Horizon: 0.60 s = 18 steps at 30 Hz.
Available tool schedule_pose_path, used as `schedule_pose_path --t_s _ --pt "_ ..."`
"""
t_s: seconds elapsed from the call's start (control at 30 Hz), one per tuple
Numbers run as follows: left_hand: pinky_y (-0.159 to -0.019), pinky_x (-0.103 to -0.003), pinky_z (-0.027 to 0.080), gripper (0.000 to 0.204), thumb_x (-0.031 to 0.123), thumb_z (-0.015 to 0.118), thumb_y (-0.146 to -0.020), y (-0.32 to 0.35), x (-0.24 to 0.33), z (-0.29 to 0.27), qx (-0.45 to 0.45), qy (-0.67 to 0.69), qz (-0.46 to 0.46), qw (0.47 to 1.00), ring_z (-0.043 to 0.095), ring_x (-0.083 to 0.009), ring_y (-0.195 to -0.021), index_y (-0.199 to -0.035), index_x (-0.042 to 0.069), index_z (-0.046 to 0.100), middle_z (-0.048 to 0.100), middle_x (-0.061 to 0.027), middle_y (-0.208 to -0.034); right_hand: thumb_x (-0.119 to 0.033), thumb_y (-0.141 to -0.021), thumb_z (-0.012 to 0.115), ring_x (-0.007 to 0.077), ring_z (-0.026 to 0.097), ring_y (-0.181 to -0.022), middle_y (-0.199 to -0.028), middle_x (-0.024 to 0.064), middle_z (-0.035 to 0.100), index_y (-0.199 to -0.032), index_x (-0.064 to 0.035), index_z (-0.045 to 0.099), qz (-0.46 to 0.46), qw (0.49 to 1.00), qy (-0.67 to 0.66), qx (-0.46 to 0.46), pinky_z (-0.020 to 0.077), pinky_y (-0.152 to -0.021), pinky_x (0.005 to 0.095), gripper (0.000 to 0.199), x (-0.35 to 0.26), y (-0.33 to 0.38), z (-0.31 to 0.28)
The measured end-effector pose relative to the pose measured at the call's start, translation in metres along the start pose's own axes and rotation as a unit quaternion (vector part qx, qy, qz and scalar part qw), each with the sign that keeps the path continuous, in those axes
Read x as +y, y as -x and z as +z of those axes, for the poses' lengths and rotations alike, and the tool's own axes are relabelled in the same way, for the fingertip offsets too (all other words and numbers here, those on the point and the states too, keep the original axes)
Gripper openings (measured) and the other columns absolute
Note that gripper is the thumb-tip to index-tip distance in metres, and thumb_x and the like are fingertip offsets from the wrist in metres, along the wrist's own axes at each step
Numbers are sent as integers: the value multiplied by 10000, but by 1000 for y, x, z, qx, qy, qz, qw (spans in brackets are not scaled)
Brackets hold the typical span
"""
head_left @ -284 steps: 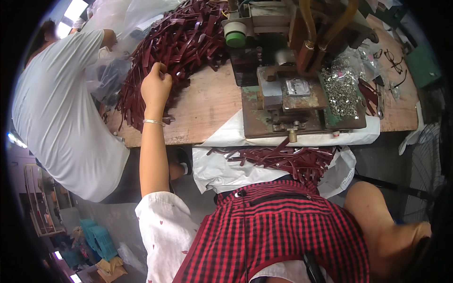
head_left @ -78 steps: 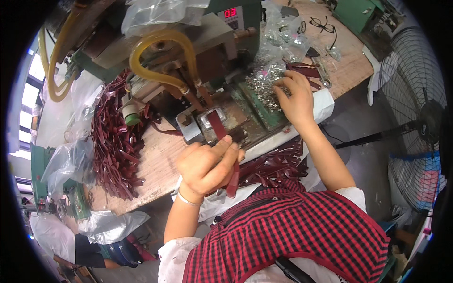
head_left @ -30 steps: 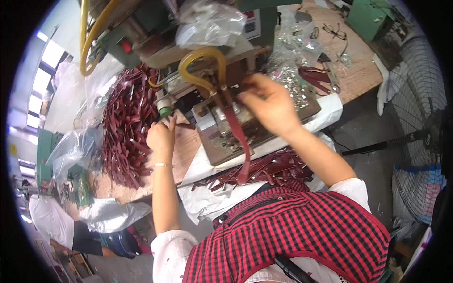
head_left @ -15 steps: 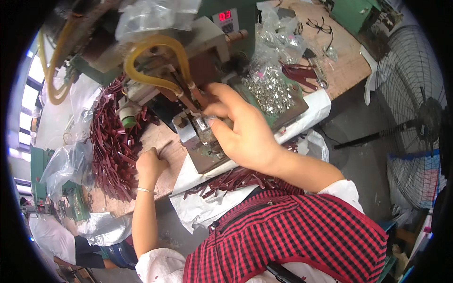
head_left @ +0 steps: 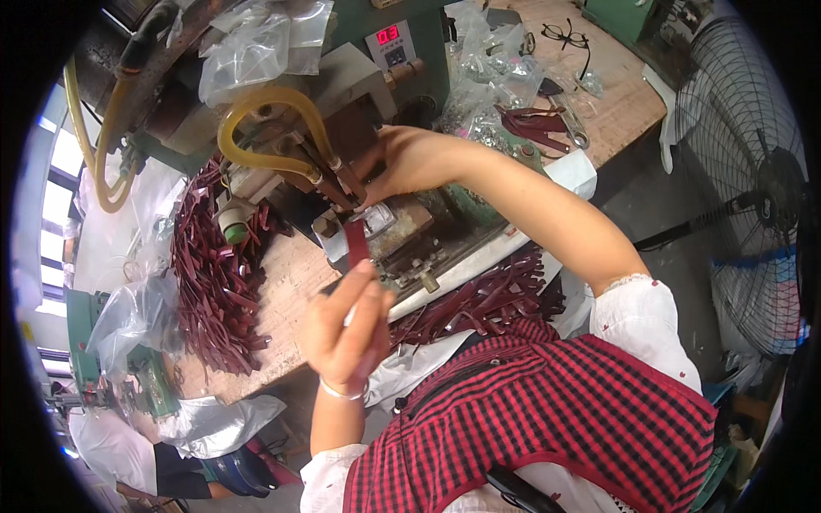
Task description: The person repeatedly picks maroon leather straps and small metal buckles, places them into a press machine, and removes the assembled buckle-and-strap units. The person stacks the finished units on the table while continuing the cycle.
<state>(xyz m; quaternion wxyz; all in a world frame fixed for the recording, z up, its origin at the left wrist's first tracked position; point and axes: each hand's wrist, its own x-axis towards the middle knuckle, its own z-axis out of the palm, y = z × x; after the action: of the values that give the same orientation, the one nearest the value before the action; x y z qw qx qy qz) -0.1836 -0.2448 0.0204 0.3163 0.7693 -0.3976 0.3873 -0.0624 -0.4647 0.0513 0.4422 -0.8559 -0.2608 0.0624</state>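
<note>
While the dark red strip (head_left: 357, 242) reaches with its far end onto the small metal plate (head_left: 376, 221) of the press (head_left: 419, 90), the left hand (head_left: 346, 329) grasps its near part between thumb and fingers, just in front of the plate. A dark sliver beside those fingers is too blurred to make out. The right hand (head_left: 402, 162) reaches in from the other side, its fingertips close by the press head and partly hidden behind it, so one cannot tell whether they hold anything. A yellow hose (head_left: 231, 128) loops above the plate, and a green knob (head_left: 235, 232) sits to its left. Higher up, a red-lit display (head_left: 387, 36) glows on the press, near a crumpled clear plastic bag (head_left: 248, 56). To the left, a large heap of dark red strips (head_left: 214, 282) covers part of the wooden bench (head_left: 291, 278); a second pile (head_left: 470, 299) lies below the bench edge, over the person's lap. Beyond the right forearm are bags of small shiny parts (head_left: 487, 64), a few loose strips (head_left: 534, 124) and a pair of glasses (head_left: 564, 36), with a black fan (head_left: 753, 179) standing at the far right
</note>
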Motion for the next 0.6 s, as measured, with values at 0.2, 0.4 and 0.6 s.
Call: schedule_pose_path --t_s 0.2,0.4,0.6 --pt "-559 -297 525 251 18 869 -755 -12 -7 28 -36 -33 70 996 675 -210 -660 -963 56 731 761 -131 -919 -177 -846 770 250 707 -1058 -1124 124 753 -1013 -56 784 -33 965 -87 245 533 -935 346 206 28 18 34" --pt "-494 -276 471 244 68 887 -737 -11 -20 34 -12 -17 108 994 622 -161 -580 -925 81 732 742 -100 -919 -84 -988 663 69 653 -831 -919 39 743 -1099 -9 719 87 820 -122 552 514 -783 233 145 107 96 7" --pt "-572 -305 550 229 11 864 -772 -8 -16 36 -19 -17 87 996 700 -226 -672 -955 47 731 720 -112 -831 -94 -951 730 75 654 -772 -905 31 750 -1059 27 718 70 775 -280 562 499 -656 230 163 105 138 -18"
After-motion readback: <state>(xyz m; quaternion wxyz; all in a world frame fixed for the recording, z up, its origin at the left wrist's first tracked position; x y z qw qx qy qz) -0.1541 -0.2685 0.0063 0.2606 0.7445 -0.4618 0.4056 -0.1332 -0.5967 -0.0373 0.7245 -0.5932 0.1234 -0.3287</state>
